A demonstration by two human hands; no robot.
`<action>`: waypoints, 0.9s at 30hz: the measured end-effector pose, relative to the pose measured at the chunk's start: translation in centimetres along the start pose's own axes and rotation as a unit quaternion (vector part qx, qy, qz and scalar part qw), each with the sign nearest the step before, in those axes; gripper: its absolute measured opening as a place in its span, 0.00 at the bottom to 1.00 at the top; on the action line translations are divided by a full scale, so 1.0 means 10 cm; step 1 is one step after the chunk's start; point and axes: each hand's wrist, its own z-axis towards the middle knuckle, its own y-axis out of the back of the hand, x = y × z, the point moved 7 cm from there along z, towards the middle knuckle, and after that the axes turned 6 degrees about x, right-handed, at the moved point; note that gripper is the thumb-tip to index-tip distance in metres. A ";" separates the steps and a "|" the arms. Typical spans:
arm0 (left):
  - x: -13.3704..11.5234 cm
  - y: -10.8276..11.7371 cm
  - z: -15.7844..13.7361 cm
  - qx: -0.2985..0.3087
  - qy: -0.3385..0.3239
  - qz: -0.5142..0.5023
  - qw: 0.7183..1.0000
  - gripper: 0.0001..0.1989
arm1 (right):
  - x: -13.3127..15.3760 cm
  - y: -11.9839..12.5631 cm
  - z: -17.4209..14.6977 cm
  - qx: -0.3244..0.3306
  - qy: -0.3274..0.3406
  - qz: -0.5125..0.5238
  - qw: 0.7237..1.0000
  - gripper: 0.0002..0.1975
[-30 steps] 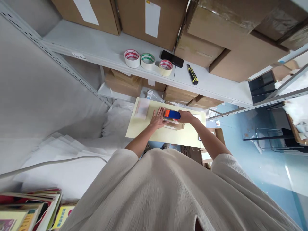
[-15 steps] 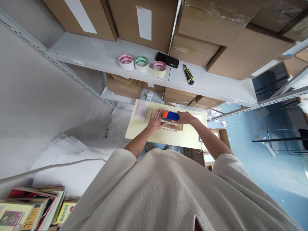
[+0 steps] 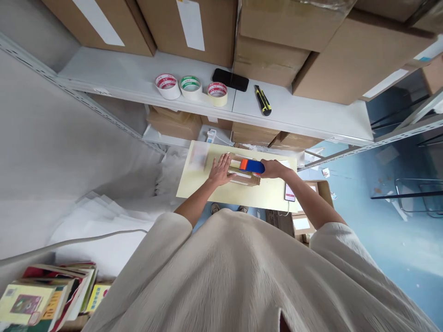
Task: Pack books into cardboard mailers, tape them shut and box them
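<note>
A small cardboard box (image 3: 247, 180) lies on the pale yellow tabletop (image 3: 194, 184) in front of me. My left hand (image 3: 220, 169) rests on the box's left end, fingers spread. In my right hand (image 3: 273, 168) is a blue tape dispenser (image 3: 254, 166) with an orange front end, held over the top of the box. A strip of tape shows on the box top between the dispenser and my left hand. The fingers of my right hand wrap round the dispenser's right end, partly hidden by it.
Above the table runs a grey shelf (image 3: 297, 110) with tape rolls (image 3: 190, 87), a black phone (image 3: 230, 80), a yellow-black utility knife (image 3: 263, 100) and large cartons (image 3: 273, 60). Another phone (image 3: 290, 192) with a cable lies at the table's right edge. Books (image 3: 31, 304) are stacked at lower left.
The tape dispenser has moved right along the box top with my right hand, away from my left hand. My left hand has shifted slightly left. The camera view has shifted a little.
</note>
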 end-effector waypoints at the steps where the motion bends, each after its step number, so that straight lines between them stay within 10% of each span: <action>1: 0.00 0.00 0.00 0.002 0.002 0.002 1.000 0.53 | -0.02 -0.01 -0.01 0.000 0.001 0.002 1.000 0.31; 27: -0.15 0.08 0.01 0.032 0.046 0.026 0.998 0.54 | -1.25 -0.22 -0.56 0.002 -0.005 0.064 0.998 0.30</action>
